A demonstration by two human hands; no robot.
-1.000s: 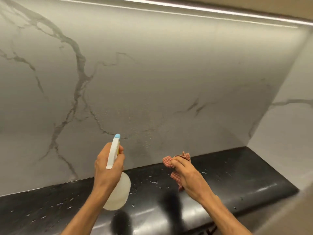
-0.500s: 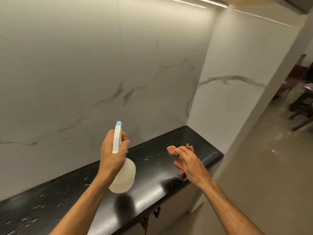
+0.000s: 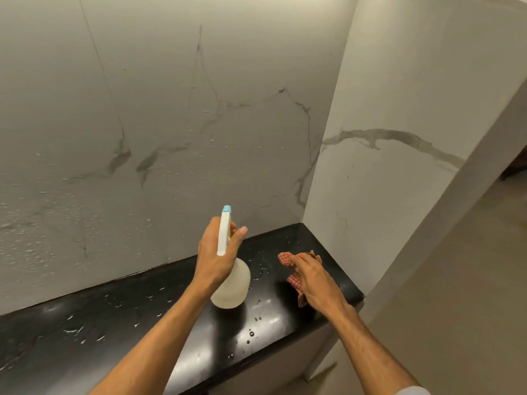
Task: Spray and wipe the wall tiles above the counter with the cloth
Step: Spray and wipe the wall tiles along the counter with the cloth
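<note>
My left hand [image 3: 216, 258] grips the neck of a translucent spray bottle [image 3: 232, 289] with a white trigger head and blue nozzle, held just above the black counter [image 3: 119, 323], nozzle aimed at the wall. The grey marble-veined wall tiles [image 3: 176, 132] carry fine spray droplets, thickest at the lower left and centre. My right hand [image 3: 315, 280] presses a crumpled red-and-white checked cloth [image 3: 286, 259] onto the counter near its right end; most of the cloth is hidden under the palm.
Water drops lie scattered over the glossy counter. A white marble side wall [image 3: 399, 143] closes the counter's right end at the corner. Beyond it a beige floor [image 3: 456, 323] opens to the right. A cabinet front shows under the counter edge.
The view has swung right, from the left stretch of wall to the corner with the side wall. Both hands moved right along the counter, keeping the bottle and cloth.
</note>
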